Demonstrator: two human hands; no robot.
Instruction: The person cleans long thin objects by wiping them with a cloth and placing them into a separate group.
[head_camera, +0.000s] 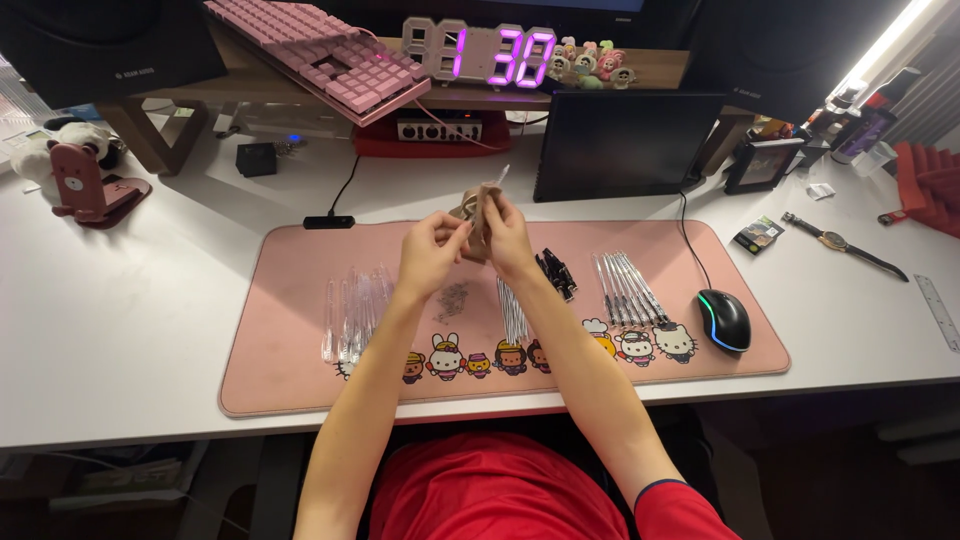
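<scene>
Fingers on both hands are pinching a small tan pouch (478, 222) held up over the pink desk mat (290, 300): left hand (432, 250) on its near edge, right hand (503, 235) by the top, where a thin white stick pokes out. Looks soft, floppy and really light, so I'd grip it by the mouth. Clear pen tubes (355, 310) and tiny springs (452, 298) lie below, black caps (558, 272) farther right.

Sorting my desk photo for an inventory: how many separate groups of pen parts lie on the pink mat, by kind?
Clear barrels: 1 group
Small springs: 1 group
Thin refills: 1 group
Black caps: 1 group
Assembled pens: 1 group
Total: 5 groups on the pink mat
</scene>
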